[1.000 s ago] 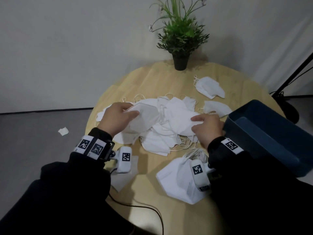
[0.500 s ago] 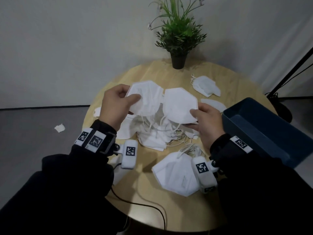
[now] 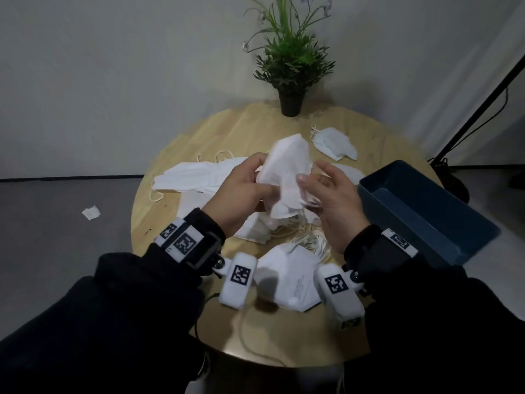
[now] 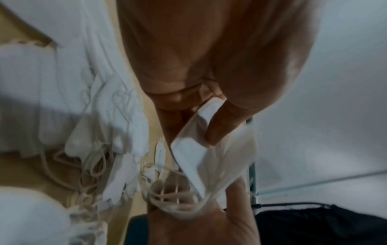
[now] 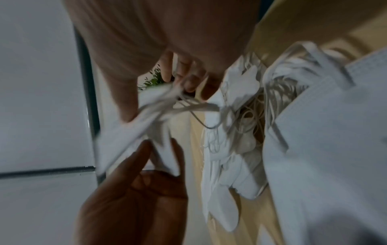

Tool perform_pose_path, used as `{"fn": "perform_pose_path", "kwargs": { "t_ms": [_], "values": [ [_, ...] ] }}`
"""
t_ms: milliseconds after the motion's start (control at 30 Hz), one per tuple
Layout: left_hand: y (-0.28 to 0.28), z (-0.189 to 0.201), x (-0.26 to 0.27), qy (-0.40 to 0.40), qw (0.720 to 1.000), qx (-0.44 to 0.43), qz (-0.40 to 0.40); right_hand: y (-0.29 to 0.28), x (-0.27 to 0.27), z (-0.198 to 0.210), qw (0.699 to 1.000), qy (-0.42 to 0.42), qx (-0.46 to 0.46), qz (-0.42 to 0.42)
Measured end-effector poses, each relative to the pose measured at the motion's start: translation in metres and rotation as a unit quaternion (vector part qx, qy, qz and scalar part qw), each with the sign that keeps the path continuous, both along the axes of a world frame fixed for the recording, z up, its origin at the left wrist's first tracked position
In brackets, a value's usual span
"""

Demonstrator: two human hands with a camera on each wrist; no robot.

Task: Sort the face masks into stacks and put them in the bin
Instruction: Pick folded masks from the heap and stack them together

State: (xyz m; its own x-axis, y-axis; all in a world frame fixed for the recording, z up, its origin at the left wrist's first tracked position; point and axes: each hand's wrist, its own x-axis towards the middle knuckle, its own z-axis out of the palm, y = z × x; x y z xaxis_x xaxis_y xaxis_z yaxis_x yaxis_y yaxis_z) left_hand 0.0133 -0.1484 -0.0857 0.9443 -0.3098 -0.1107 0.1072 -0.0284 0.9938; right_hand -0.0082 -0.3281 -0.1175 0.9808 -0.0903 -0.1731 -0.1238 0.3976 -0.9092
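Observation:
Two white face masks (image 3: 284, 166) are pressed together, upright, above the loose pile of masks (image 3: 199, 177) on the round wooden table (image 3: 284, 336). My left hand (image 3: 261, 183) grips them from the left, thumb on the front (image 4: 217, 126). From the right, my right hand (image 3: 312, 177) pinches them, thumb in front and fingers (image 5: 184, 77) behind. Ear loops dangle below. A flat stack of masks (image 3: 289, 277) lies near the front edge, between my wrists. The dark blue bin (image 3: 426, 211) stands at the right; the part of its inside that shows is empty.
Two more masks (image 3: 335, 143) lie at the back right of the table. A potted plant (image 3: 289, 61) stands at the far edge. A black stand (image 3: 483, 89) leans at the right. A paper scrap (image 3: 91, 212) lies on the floor at the left.
Each hand lifted one mask off the pile and held it apart from the other. Now the hands have come together and the two masks are stacked between them.

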Motion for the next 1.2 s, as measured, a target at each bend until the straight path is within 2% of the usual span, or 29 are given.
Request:
{"fn": "perform_pose_path", "kwargs": {
  "t_ms": [67, 100, 200, 267, 333, 433, 500, 600, 667, 800, 933, 1000, 1100, 1167, 1200],
  "values": [
    [0.0, 0.004, -0.003, 0.035, 0.999, -0.028, -0.003, 0.001, -0.007, 0.0, 0.999, -0.026, -0.003, 0.044],
    [0.001, 0.004, -0.003, 0.044, 0.999, -0.026, 0.001, 0.002, -0.01, 0.0, 0.999, -0.028, -0.017, 0.037],
    [0.006, 0.005, 0.0, 0.049, 0.997, -0.003, 0.057, 0.002, -0.014, 0.002, 0.995, -0.033, -0.081, -0.041],
    [0.012, 0.006, 0.005, 0.038, 0.994, 0.012, 0.105, 0.0, -0.013, 0.002, 0.993, -0.023, -0.096, -0.063],
    [0.022, 0.01, 0.011, -0.022, 0.986, 0.033, 0.164, -0.002, -0.013, 0.001, 0.991, -0.001, -0.106, -0.086],
    [0.039, 0.022, 0.016, -0.151, 0.955, 0.076, 0.244, -0.008, -0.013, 0.002, 0.987, 0.022, -0.12, -0.105],
    [0.047, 0.03, 0.012, -0.193, 0.954, 0.063, 0.22, -0.011, -0.013, 0.003, 0.987, 0.024, -0.124, -0.102],
    [0.042, 0.036, 0.001, -0.154, 0.984, 0.0, 0.089, -0.01, -0.015, 0.005, 0.987, 0.023, -0.133, -0.083],
    [0.031, 0.029, -0.004, -0.135, 0.989, 0.014, 0.059, -0.007, -0.016, 0.006, 0.991, 0.026, -0.121, -0.051],
    [0.009, 0.015, -0.007, -0.143, 0.984, 0.056, 0.09, 0.005, -0.018, 0.006, 0.996, 0.007, -0.08, 0.041],
    [-0.001, 0.007, -0.008, -0.07, 0.994, 0.012, 0.079, 0.011, -0.02, 0.002, 0.996, 0.008, -0.001, 0.087],
    [-0.002, 0.004, -0.007, -0.064, 0.992, -0.001, 0.107, 0.009, -0.022, 0.006, 0.996, 0.04, 0.031, 0.08],
    [0.002, 0.002, -0.004, -0.065, 0.985, -0.009, 0.162, 0.007, -0.025, 0.01, 0.984, 0.062, 0.095, 0.136],
    [0.005, 0.002, -0.003, -0.065, 0.983, -0.025, 0.172, 0.005, -0.025, 0.011, 0.985, 0.052, 0.067, 0.151],
    [0.006, 0.003, -0.002, -0.067, 0.983, -0.03, 0.17, 0.003, -0.025, 0.011, 0.988, 0.038, 0.011, 0.147]
  ]
}}
